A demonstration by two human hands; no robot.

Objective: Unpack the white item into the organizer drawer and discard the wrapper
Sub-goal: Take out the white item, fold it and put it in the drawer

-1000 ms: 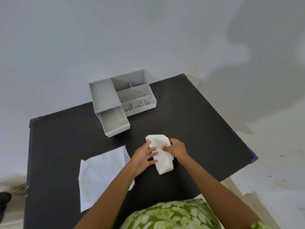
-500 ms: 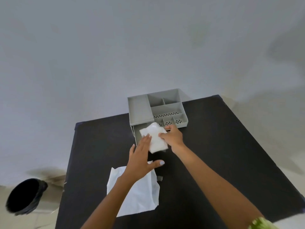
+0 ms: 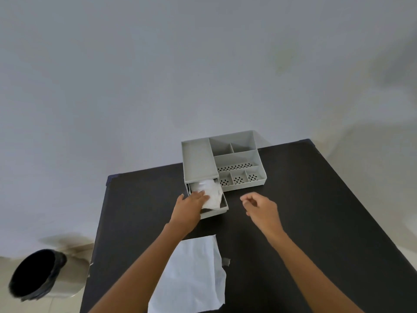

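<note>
The folded white item (image 3: 212, 195) lies inside the pulled-out drawer (image 3: 216, 213) of the grey organizer (image 3: 198, 163), bulging above the drawer's walls. My left hand (image 3: 189, 207) rests flat on the item's near left side, fingers extended, pressing rather than gripping. My right hand (image 3: 261, 207) hovers over the black table to the right of the drawer, fingers loosely curled and holding nothing. The flat white wrapper (image 3: 194, 276) lies on the table near me, partly under my left forearm.
The black table (image 3: 316, 222) carries the organizer at its far edge against a pale wall. A small grey scrap (image 3: 226, 261) lies beside the wrapper. A black bin (image 3: 33, 275) stands on the floor to the left of the table.
The white item went from the table in front of me into the drawer. My right hand let go of it and drew back to the right; my left hand now lies on it.
</note>
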